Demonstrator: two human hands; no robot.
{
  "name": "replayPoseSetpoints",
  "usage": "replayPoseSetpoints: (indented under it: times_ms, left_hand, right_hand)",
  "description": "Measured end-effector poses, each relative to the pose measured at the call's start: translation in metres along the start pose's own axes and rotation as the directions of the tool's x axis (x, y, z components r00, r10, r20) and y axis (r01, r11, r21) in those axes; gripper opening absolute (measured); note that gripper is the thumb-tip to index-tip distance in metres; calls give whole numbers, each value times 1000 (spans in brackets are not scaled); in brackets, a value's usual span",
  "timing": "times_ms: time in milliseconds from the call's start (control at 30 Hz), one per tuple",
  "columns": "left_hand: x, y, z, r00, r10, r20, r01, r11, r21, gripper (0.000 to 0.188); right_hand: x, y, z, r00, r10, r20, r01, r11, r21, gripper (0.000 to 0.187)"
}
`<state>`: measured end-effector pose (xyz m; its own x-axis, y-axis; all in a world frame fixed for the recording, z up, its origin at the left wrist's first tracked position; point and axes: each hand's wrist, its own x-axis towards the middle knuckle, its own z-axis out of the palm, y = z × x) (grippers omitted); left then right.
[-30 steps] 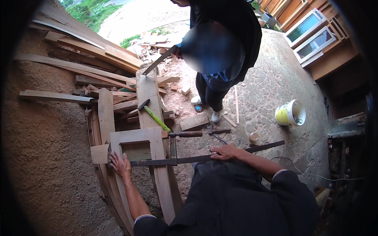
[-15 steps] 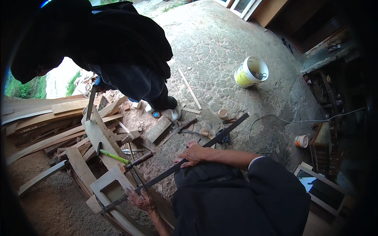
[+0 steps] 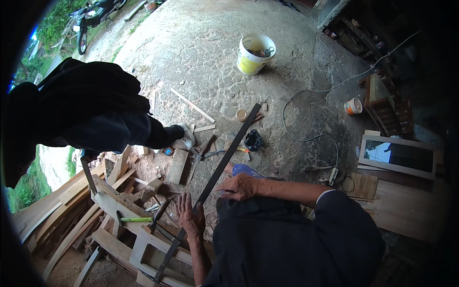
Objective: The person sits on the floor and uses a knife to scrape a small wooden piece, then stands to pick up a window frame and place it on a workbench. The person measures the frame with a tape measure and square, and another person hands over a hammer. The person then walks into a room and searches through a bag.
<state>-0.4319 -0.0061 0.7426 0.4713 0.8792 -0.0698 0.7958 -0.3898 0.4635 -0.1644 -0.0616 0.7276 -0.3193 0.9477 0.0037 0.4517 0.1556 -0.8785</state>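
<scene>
A long dark metal bar (image 3: 224, 158) runs slantwise from the stone floor down onto a pale wooden frame (image 3: 143, 248) at the lower left. My right hand (image 3: 240, 186) is curled over the bar near its middle. My left hand (image 3: 190, 216) lies flat with fingers spread, its fingertips against the bar just above the frame. A hammer with a green handle (image 3: 136, 219) rests on the frame's upper rail.
Another person in dark clothes (image 3: 91, 107) bends over at the left, holding a tool (image 3: 89, 174) on the stacked planks (image 3: 62, 215). On the floor are offcuts, a white and yellow bucket (image 3: 255, 53), a small can (image 3: 353, 105), a white cable (image 3: 311, 138) and a window frame (image 3: 399, 155).
My head has swung, so the frame now sits lower left and the other person at the left. My left hand has moved from the frame's rail up to the bar. My right hand stays on the bar.
</scene>
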Motion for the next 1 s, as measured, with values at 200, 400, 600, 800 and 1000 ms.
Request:
replayPoseSetpoints:
  times_ms: [200, 400, 600, 800, 1000]
  left_hand:
    - [21, 7, 11, 957, 77, 280, -84, 996, 14, 65]
    - [20, -5, 31, 922, 45, 384, -44, 999, -11, 48]
    - [13, -25, 36, 941, 125, 315, -102, 991, -89, 38]
    - [15, -30, 33, 931, 81, 356, -38, 991, -127, 32]
    - [16, -20, 22, 910, -17, 414, 66, 992, -104, 42]
  right_hand:
    - [-56, 13, 17, 968, 248, -40, -249, 968, -37, 41]
    - [-84, 7, 13, 920, 380, -95, -377, 925, 47, 44]
    - [-107, -7, 4, 863, 491, -120, -486, 871, 65, 46]
    - [-139, 0, -15, 809, 569, -145, -542, 819, 191, 46]
    - [-166, 41, -24, 786, 586, -199, -566, 811, 150, 46]
